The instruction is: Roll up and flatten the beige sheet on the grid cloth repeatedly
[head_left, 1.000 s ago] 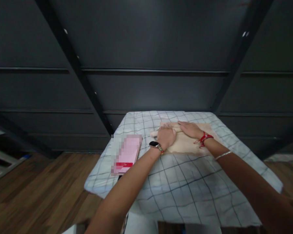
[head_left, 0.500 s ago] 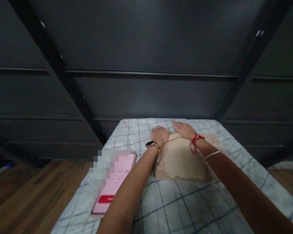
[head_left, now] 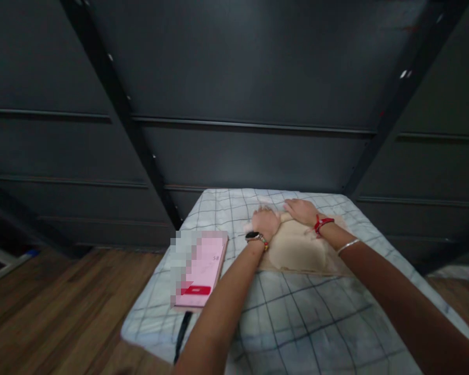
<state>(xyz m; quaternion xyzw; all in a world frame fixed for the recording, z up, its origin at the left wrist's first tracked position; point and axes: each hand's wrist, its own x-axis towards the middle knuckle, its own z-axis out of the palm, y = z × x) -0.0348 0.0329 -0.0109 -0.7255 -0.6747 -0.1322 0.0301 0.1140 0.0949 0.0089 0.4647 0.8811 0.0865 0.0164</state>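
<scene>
A flattened sheet of pale dough [head_left: 299,252] lies on a light brown board or mat [head_left: 340,268]. Across the dough's far side runs a pale rolling pin [head_left: 286,216], mostly covered by my hands. My left hand [head_left: 266,221] is curled over the pin's left part, its fingertips out of sight. On the right part rests my right hand [head_left: 301,210], palm down with fingers stretched forward and to the left. A dark watch and a beaded bracelet are on my left wrist; red strings and a silver bangle are on my right.
A pink-screened phone [head_left: 201,271] lies left of my left forearm, partly pixelated, with a dark cable or strap [head_left: 182,336] below it. White checked cloth [head_left: 281,312] covers the table. Dark metal panels [head_left: 242,161] rise behind; wooden floor [head_left: 62,291] shows at left.
Both hands and the rolling pin have moved toward me over the dough. The view has shifted, so the phone and table now appear further right.
</scene>
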